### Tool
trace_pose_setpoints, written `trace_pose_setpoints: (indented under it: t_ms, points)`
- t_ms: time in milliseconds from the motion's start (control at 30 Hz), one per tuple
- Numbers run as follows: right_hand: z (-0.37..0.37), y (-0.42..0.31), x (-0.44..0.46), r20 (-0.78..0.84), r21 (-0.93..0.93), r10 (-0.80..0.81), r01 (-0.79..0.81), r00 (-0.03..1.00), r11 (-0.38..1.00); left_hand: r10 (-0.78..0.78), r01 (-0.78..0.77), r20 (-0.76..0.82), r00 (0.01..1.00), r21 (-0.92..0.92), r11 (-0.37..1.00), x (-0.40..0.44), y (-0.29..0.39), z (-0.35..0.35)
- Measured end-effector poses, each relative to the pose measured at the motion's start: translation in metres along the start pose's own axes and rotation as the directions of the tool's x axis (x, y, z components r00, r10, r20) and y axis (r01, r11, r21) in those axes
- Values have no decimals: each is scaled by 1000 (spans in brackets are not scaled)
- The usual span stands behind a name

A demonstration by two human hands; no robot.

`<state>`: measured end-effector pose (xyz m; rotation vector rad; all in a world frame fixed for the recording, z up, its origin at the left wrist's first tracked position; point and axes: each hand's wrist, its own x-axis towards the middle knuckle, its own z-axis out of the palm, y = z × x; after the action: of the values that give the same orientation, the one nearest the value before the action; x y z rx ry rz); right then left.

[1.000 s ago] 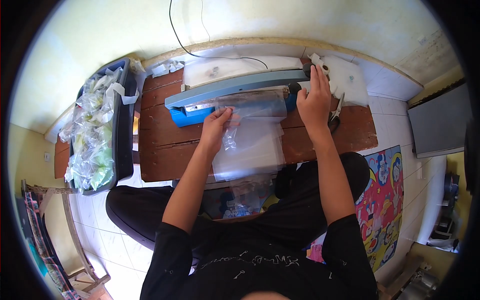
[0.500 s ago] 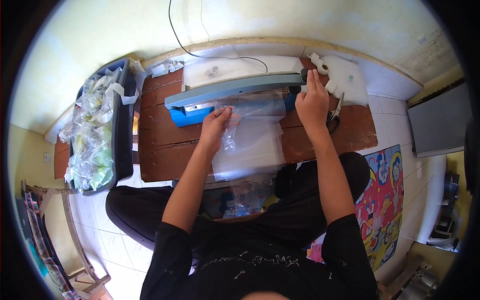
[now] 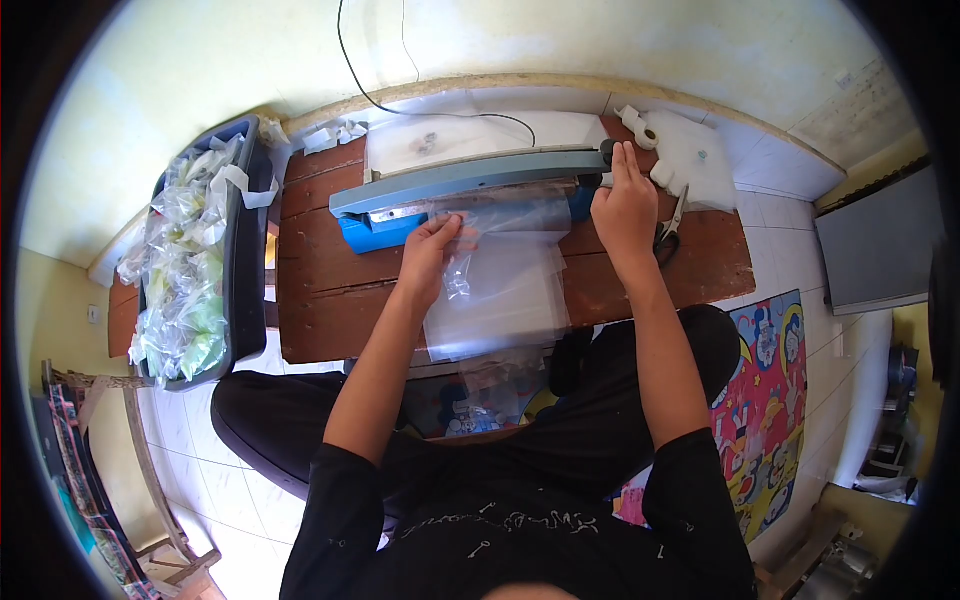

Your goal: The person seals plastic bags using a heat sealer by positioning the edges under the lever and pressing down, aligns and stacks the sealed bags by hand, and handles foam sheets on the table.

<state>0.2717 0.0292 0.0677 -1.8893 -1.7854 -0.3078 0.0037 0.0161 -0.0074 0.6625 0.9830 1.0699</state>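
A long blue sealing machine (image 3: 380, 234) with a grey-blue arm (image 3: 480, 170) lies across the low brown wooden table (image 3: 330, 310). Clear plastic film (image 3: 500, 290) runs from under the arm down over the table's front edge. My left hand (image 3: 434, 252) pinches the film just in front of the machine, thumb and forefinger together. At the machine's right end, my right hand (image 3: 625, 205) rests its fingers, held together and stretched out, on the dark knob (image 3: 608, 151) of the arm.
A dark bin (image 3: 248, 270) full of crumpled plastic bags stands at the left. Right of my right hand lie scissors (image 3: 672, 228), with white rolls (image 3: 640, 130) and a white plastic stack (image 3: 705, 165) behind. A black cable (image 3: 400, 112) hangs down behind the machine.
My right hand and the right end of the arm have moved slightly down, toward the machine's base. My left hand keeps its pinch on the film in nearly the same place.
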Motion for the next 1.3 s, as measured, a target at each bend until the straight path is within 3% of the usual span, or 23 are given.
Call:
trace_pose_setpoints:
  t_ms: [733, 1300]
  points:
    - [0, 2, -1, -53, -18, -55, 54, 997, 998, -12, 12, -12, 1000, 4, 1000, -3, 4, 2]
    - [-10, -6, -3, 55, 58, 57, -60, 997, 996, -17, 17, -23, 1000, 0, 1000, -1, 3, 2]
